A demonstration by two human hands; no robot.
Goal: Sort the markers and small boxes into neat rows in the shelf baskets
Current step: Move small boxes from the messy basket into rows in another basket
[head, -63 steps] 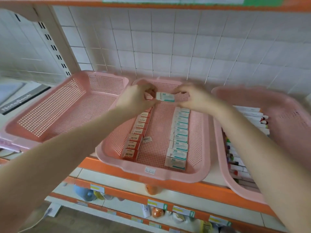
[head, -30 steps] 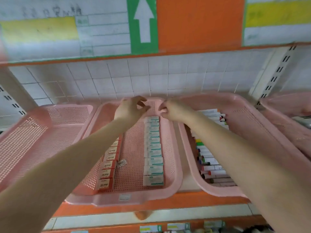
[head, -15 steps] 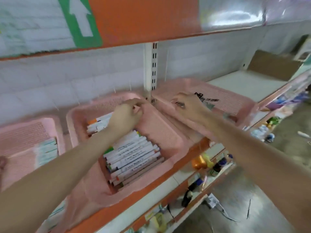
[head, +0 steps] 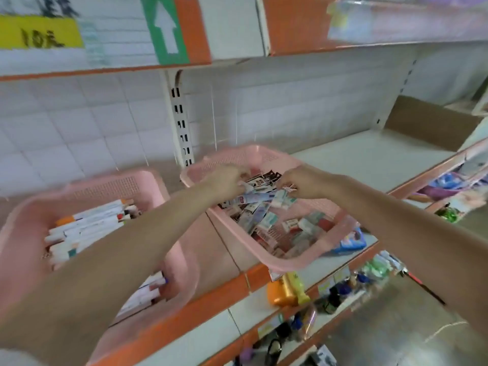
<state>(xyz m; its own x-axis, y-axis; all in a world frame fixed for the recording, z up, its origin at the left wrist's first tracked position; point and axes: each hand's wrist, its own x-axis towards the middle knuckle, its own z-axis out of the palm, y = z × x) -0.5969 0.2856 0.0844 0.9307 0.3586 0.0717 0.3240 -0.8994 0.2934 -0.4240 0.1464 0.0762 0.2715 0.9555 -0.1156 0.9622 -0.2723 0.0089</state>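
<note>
Blur is smearing the whole view. Left grip [head: 226, 182] and right grip [head: 303, 183] are both reaching into the pink basket [head: 266, 154], hovering close together over its far end, fingers curling down into the heap. Small boxes [head: 290, 228] are lying jumbled just beneath both grips and nearer the camera, covering the basket's floor. A long white-and-blue box [head: 254, 199] is lying between the two grips, touching the left one. A small teal-and-white box [head: 284, 200] is sitting right under the right one. Whether either grip is actually pinching anything, I cannot tell. Well to the left of the left grip, markers [head: 87, 224] are lying in rows inside a second pink basket [head: 116, 182] on the same shelf [head: 369, 157].
</note>
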